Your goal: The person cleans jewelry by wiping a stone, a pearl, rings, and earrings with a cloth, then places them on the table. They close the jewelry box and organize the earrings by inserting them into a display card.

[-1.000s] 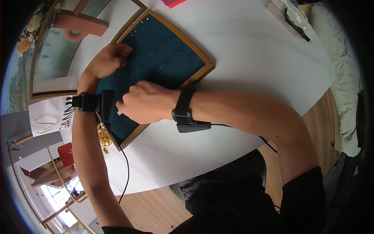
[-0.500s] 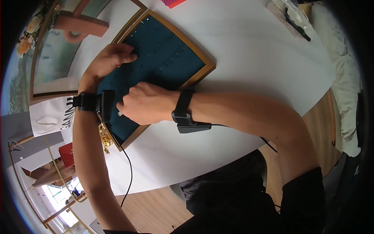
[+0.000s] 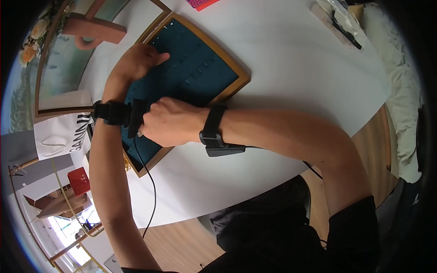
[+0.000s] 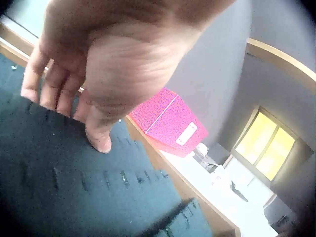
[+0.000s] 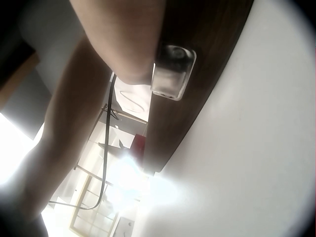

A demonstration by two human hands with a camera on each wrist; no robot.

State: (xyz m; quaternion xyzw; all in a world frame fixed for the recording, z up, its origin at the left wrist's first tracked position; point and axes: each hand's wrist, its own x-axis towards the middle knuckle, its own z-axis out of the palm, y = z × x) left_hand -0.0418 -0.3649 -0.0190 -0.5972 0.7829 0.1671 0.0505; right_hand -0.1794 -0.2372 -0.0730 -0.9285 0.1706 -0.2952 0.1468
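Note:
A wooden case with a slotted teal lining (image 3: 191, 54) lies diagonally on the white table. My left hand (image 3: 139, 61) is over its far left part; in the left wrist view its fingers (image 4: 64, 94) are extended at the lining, thumb held out, nothing visible in them. My right hand (image 3: 170, 120) is curled low over the near part of the case. A small pale shiny piece (image 3: 140, 134) pokes out by its thumb; its kind is too small to tell. In the right wrist view a metal clasp (image 5: 173, 74) sits on the case's dark front, below that hand.
The case's glass lid (image 3: 63, 63) stands raised at the left, with a pink-brown object (image 3: 98, 29) beyond it. A pink patterned box (image 4: 170, 121) is behind the case. Plastic-wrapped items (image 3: 339, 22) lie far right. A white paper bag (image 3: 59, 136) is at the left.
My left hand has moved right and slightly away from me over the lining, its thumb extending outward. My right hand has barely moved.

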